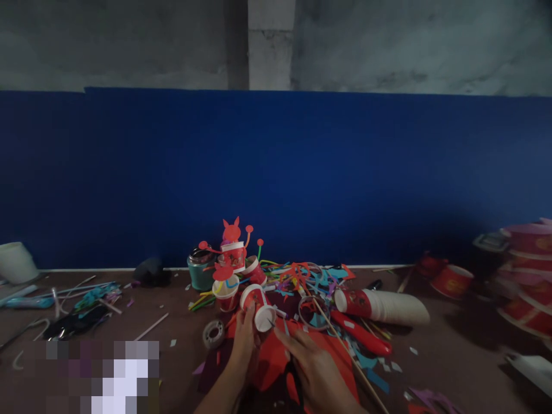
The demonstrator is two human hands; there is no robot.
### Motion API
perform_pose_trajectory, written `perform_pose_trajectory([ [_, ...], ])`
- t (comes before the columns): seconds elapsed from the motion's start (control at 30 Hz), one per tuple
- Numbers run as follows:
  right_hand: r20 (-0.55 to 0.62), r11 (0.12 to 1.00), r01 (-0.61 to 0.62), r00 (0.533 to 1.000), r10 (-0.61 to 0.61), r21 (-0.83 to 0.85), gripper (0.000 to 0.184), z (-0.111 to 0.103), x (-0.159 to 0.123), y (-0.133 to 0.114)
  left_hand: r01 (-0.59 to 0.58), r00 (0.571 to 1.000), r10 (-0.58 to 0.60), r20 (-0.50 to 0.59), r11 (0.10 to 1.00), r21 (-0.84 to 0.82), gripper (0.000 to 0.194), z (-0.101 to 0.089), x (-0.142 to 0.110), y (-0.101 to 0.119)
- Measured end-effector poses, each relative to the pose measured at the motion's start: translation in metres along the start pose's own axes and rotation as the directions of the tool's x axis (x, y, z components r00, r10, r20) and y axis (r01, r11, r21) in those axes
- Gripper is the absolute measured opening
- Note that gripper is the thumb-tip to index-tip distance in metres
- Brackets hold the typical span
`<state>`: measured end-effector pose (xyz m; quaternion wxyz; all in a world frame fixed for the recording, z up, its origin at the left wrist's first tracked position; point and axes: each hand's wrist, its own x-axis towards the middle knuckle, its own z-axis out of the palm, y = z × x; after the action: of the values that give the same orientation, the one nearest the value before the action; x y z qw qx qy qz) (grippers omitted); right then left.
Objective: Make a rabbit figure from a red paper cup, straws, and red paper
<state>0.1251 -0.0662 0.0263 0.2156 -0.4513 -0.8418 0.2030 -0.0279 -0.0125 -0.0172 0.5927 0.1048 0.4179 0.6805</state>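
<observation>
My left hand [244, 339] is wrapped round a red and white paper cup [259, 307] lying on its side, its white rim facing right. My right hand [313, 365] is closed just to the right of that cup, its fingertips near the rim, and grips something small I cannot make out. Both hands rest over a sheet of red paper [271, 359] on the brown table [452, 356]. Behind them stand finished red cup figures [233, 253] with paper ears and stick arms.
A tape roll [213, 333] lies left of my hands. A stack of cups on its side [382, 306], a red-handled tool [362, 339], a thin wooden stick [345, 351], coloured straws and paper scraps lie right. A teal tin [200, 273] stands behind. More red cups [528, 270] are stacked far right.
</observation>
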Motion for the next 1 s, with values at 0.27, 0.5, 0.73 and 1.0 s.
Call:
perform_pose_trajectory([
  [0.27,0.002,1.0,0.004,1.0,-0.004,0.005,0.058,0.0,0.001,-0.002,0.019,1.0,-0.018,0.016,0.999,-0.04,0.025,-0.003,0.005,-0.001],
  [0.5,-0.032,0.999,0.01,0.999,-0.008,0.04,0.056,0.004,0.0,0.004,0.014,1.0,-0.014,-0.027,0.999,-0.029,0.016,0.002,-0.001,0.001],
  [0.73,-0.124,0.753,-0.105,0.963,0.241,0.649,0.039,0.02,0.001,0.01,-0.074,0.996,0.074,0.05,0.997,-0.014,0.044,0.001,-0.003,0.003],
  [1.0,0.431,0.086,-0.497,0.815,0.389,0.863,0.023,0.003,0.01,-0.002,-0.149,0.988,0.14,0.06,0.972,0.183,0.061,-0.005,-0.004,0.002],
])
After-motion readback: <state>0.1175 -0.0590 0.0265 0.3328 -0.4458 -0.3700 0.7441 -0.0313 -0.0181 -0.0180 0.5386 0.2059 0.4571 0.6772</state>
